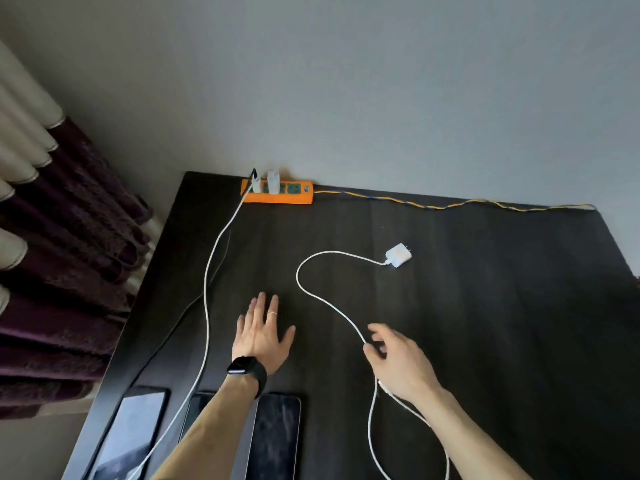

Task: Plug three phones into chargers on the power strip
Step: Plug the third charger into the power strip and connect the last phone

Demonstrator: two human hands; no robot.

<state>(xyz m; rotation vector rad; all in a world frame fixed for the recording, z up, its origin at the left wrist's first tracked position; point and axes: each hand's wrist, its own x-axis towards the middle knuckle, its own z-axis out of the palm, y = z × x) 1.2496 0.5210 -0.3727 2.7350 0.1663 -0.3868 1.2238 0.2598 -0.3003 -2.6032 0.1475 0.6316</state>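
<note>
An orange power strip (277, 192) lies at the table's far edge with two white chargers (273, 181) plugged into its left sockets. A loose white charger (399, 255) lies on the table to the right, its white cable (311, 292) curving toward me. Three phones lie face up at the near edge: left (133, 431), middle (195, 410), right (275, 438). My left hand (261, 336) hovers flat with fingers spread and holds nothing. My right hand (396, 362) has its fingers curled around the loose charger's cable, thumb and fingers pinching it.
The dark table (485, 323) stands against a grey wall. A white cable (207, 289) and a thin black cable (180, 327) run from the strip's left chargers to the phones. The strip's yellow-blue cord (450, 205) runs right along the far edge. Purple curtains (62, 254) hang at left.
</note>
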